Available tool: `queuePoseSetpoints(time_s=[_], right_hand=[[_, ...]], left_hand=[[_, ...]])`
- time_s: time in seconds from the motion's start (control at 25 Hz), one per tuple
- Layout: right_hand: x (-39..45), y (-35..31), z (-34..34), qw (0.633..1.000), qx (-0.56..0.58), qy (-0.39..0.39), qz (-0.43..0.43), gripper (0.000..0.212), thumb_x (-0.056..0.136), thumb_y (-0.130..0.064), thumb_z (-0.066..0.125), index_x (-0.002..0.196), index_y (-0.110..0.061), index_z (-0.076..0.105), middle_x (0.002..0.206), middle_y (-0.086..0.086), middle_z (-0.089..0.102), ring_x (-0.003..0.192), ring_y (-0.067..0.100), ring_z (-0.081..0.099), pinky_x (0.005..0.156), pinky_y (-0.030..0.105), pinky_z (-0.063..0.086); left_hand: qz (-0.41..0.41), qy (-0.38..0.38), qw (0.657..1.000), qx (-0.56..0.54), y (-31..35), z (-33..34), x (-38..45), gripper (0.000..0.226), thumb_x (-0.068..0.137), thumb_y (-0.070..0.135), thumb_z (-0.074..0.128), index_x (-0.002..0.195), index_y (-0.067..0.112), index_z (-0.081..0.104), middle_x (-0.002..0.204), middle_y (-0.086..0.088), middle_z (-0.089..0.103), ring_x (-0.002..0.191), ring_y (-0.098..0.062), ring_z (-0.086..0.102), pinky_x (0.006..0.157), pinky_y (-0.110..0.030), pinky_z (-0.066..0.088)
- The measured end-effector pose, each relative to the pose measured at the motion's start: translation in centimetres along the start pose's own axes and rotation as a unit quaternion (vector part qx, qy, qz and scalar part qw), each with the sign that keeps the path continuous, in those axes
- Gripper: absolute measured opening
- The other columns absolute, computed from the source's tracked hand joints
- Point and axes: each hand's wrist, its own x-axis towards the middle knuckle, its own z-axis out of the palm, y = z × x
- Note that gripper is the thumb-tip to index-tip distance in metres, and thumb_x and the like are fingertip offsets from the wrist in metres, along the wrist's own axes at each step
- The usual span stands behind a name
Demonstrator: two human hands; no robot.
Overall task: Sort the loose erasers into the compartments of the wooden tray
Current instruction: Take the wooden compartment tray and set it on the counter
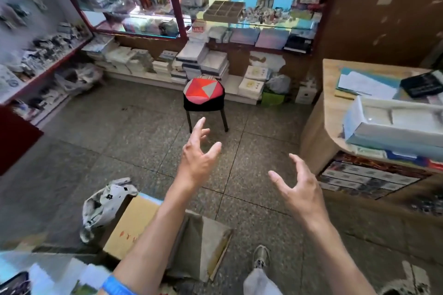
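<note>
I see nothing sorted yet: my left hand [196, 158] and right hand [297, 189] reach forward spread and empty, well short of the wooden tray [224, 11]. It sits far off on the glass shelf, its compartments apparently bare; beside it a blurred heap, perhaps erasers [261, 13].

Both bare arms reach forward, hands empty.

The left hand [196, 160] is raised with fingers spread and slightly bent; the right hand [299, 189] sits lower, fingers splayed and curved, nothing in either grip.
</note>
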Motion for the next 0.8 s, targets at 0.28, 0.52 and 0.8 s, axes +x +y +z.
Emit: queuePoseSetpoints(time_s=[0.28,0.52,0.8], right_hand=[[17.6,-3.8,1.0,0.999,0.012,-0.041,-0.022,0.060,0.090,-0.044,0.064,0.144,-0.024,0.044,0.146,-0.001,0.049,0.132,0.020,0.046,0.107,0.036,0.038],[32.1,-8.1,5.6,0.999,0.001,-0.052,-0.016,0.060,0.092,-0.041,0.064,0.145,-0.023,0.043,0.148,0.000,0.047,0.135,0.018,0.043,0.110,0.034,0.036],[49.3,-15.7,12.0,0.999,0.004,-0.036,0.011,0.059,0.094,-0.037,0.061,0.147,-0.028,0.039,0.149,-0.003,0.045,0.136,0.014,0.043,0.111,0.040,0.039]], left_hand=[[-0.027,0.034,0.999,0.000,1.0,2.2,14.7,0.074,0.084,0.032,0.064,0.151,0.027,0.034,0.126,0.005,0.055,0.121,-0.008,0.053,0.105,-0.030,0.042],[-0.020,0.069,0.997,-0.036,-0.9,1.9,31.5,0.068,0.085,0.027,0.065,0.148,0.025,0.039,0.120,0.009,0.060,0.115,0.000,0.057,0.103,-0.029,0.045],[-0.008,0.031,0.997,-0.069,-2.3,-1.3,52.5,0.062,0.087,0.020,0.068,0.144,0.025,0.045,0.124,0.001,0.061,0.115,-0.006,0.060,0.093,-0.017,0.050]])
